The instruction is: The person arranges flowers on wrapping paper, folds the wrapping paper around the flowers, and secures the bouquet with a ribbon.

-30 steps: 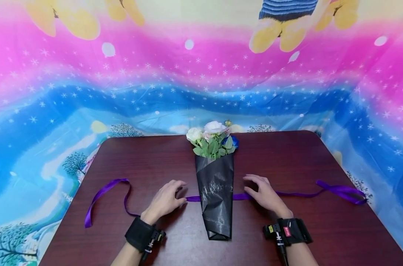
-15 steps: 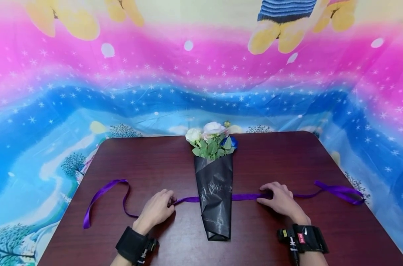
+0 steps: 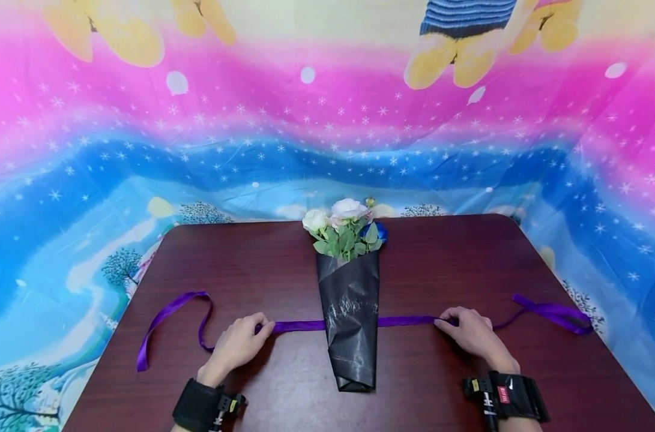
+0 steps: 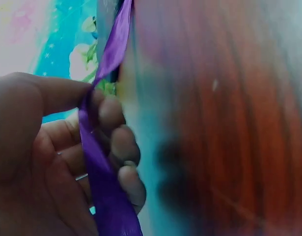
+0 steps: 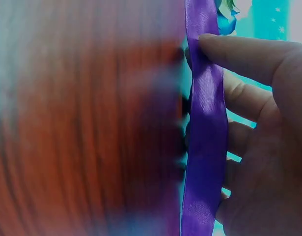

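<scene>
A bouquet (image 3: pixel 350 312) wrapped in black paper lies on the table, its white, pale pink and blue flowers (image 3: pixel 349 222) toward the far edge. Crosswise beneath it runs a purple ribbon (image 3: pixel 300 326), straight on both sides of the wrapping. To the left of the bouquet my left hand (image 3: pixel 238 343) pinches the ribbon between thumb and fingers; in the left wrist view the ribbon (image 4: pixel 99 157) passes across the curled fingers. On the other side my right hand (image 3: pixel 473 335) pinches it too, and the right wrist view has the thumb pressing on the ribbon (image 5: pixel 207 113).
The dark red-brown table (image 3: pixel 241 264) reaches back to a printed cloth backdrop (image 3: pixel 284 150). One loose ribbon tail (image 3: pixel 165 318) curls at the left and another tail (image 3: pixel 562 315) loops near the right edge. Each wrist wears a black strap with a camera (image 3: pixel 232 403).
Both hands have slid outward along the ribbon, away from the bouquet, and their fingers have closed on it. The ribbon between them has become straighter. The bouquet has stayed in place.
</scene>
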Demonstrator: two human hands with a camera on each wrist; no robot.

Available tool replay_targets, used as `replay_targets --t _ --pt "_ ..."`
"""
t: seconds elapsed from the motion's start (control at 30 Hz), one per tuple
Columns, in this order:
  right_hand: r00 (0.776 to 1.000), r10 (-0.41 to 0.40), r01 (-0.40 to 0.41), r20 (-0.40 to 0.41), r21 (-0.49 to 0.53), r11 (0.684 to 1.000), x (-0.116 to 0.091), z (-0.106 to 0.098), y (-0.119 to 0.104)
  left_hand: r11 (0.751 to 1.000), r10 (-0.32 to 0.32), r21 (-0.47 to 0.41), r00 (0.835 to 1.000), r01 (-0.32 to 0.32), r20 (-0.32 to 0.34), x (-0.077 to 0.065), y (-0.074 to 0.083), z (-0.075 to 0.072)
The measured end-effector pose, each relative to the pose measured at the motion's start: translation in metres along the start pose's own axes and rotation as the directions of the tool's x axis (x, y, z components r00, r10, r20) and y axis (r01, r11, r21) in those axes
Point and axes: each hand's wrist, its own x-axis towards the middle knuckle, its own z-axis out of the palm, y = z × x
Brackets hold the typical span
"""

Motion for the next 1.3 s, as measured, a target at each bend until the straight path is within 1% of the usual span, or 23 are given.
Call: replay_targets --t 0.07,0.13,0.23,0.3,0.37,0.47,0.5,0.57,0.6,0.67,0.73,0.77,0.8,0.83,0.93,0.97,1.0,1.03,1.07,1.13,1.17,1.23,1.3 --pt "1.000 0.008 -0.009 0.012 0.015 1.000 0.000 -0.002 0.000 0.998 0.000 -0.055 1.000 0.001 0.025 0.000 -0.002 -0.004" --pt "0.999 0.015 -0.016 0.029 0.047 0.999 0.000 -0.004 0.000 0.993 0.019 -0.121 0.998 -0.013 0.053 0.001 -0.005 -0.009" --pt "0.997 0.010 -0.019 0.073 0.134 0.991 0.000 -0.009 -0.001 0.971 0.039 -0.238 0.994 -0.013 0.107 0.004 -0.012 -0.015" --pt "0.995 0.007 -0.027 0.099 0.209 0.978 0.001 -0.013 -0.001 0.944 0.054 -0.331 0.989 -0.005 0.138 0.004 -0.016 -0.021" --pt "0.993 0.001 -0.037 0.121 0.288 0.957 0.002 -0.015 -0.002 0.906 0.060 -0.423 0.984 0.018 0.169 0.003 -0.017 -0.028" --pt "0.989 0.044 -0.096 0.142 0.387 0.917 0.003 -0.019 -0.006 0.841 0.081 -0.539 0.979 0.034 0.188 0.002 -0.015 -0.041" --pt "0.987 0.055 -0.112 0.148 0.413 0.904 0.002 -0.020 -0.007 0.826 0.089 -0.563 0.978 0.034 0.189 0.001 -0.013 -0.045" --pt "0.983 0.081 -0.149 0.164 0.460 0.875 0.002 -0.022 -0.010 0.805 0.106 -0.593 0.978 0.021 0.178 0.001 -0.009 -0.053" --pt "0.982 0.090 -0.162 0.168 0.480 0.862 0.002 -0.023 -0.012 0.800 0.112 -0.600 0.980 0.011 0.167 0.002 -0.007 -0.057" --pt "0.981 0.078 -0.160 0.176 0.522 0.838 0.002 -0.026 -0.015 0.791 0.122 -0.612 0.981 -0.005 0.150 0.003 -0.002 -0.063" --pt "0.981 0.053 -0.156 0.188 0.586 0.795 0.001 -0.029 -0.018 0.785 0.120 -0.619 0.983 -0.008 0.139 0.005 0.003 -0.069" --pt "0.981 0.033 -0.148 0.192 0.622 0.769 0.001 -0.030 -0.019 0.781 0.133 -0.624 0.983 -0.023 0.130 0.006 0.006 -0.071" --pt "0.981 0.007 -0.136 0.194 0.662 0.737 0.001 -0.032 -0.021 0.776 0.143 -0.630 0.982 -0.034 0.124 0.007 0.008 -0.073" --pt "0.980 -0.023 -0.125 0.196 0.707 0.696 0.001 -0.033 -0.023 0.767 0.158 -0.640 0.980 -0.044 0.122 0.009 0.011 -0.074" --pt "0.978 -0.116 -0.074 0.176 0.802 0.593 0.001 -0.035 -0.028 0.743 0.236 -0.659 0.967 -0.116 0.095 0.014 0.021 -0.078" --pt "0.976 -0.151 -0.042 0.155 0.820 0.571 0.002 -0.035 -0.031 0.731 0.265 -0.667 0.960 -0.143 0.086 0.016 0.024 -0.078" --pt "0.974 -0.183 -0.009 0.132 0.832 0.554 0.003 -0.035 -0.033 0.726 0.281 -0.669 0.956 -0.158 0.079 0.018 0.028 -0.079" --pt "0.970 -0.217 0.030 0.106 0.839 0.544 0.004 -0.035 -0.036 0.722 0.296 -0.671 0.952 -0.171 0.076 0.020 0.032 -0.079" --pt "0.964 -0.252 0.072 0.081 0.835 0.545 0.005 -0.034 -0.040 0.722 0.309 -0.666 0.949 -0.185 0.072 0.022 0.036 -0.079" --pt "0.949 -0.313 0.140 0.043 0.832 0.537 0.009 -0.032 -0.047 0.726 0.308 -0.664 0.948 -0.180 0.079 0.027 0.044 -0.079" --pt "0.939 -0.343 0.169 0.031 0.825 0.539 0.011 -0.031 -0.050 0.728 0.304 -0.663 0.949 -0.173 0.086 0.029 0.048 -0.078" --pt "0.917 -0.397 0.204 0.030 0.821 0.533 0.014 -0.030 -0.057 0.736 0.297 -0.657 0.950 -0.163 0.097 0.033 0.056 -0.077" --pt "0.896 -0.441 0.210 0.045 0.832 0.513 0.017 -0.030 -0.063 0.731 0.289 -0.665 0.952 -0.152 0.101 0.038 0.064 -0.076"
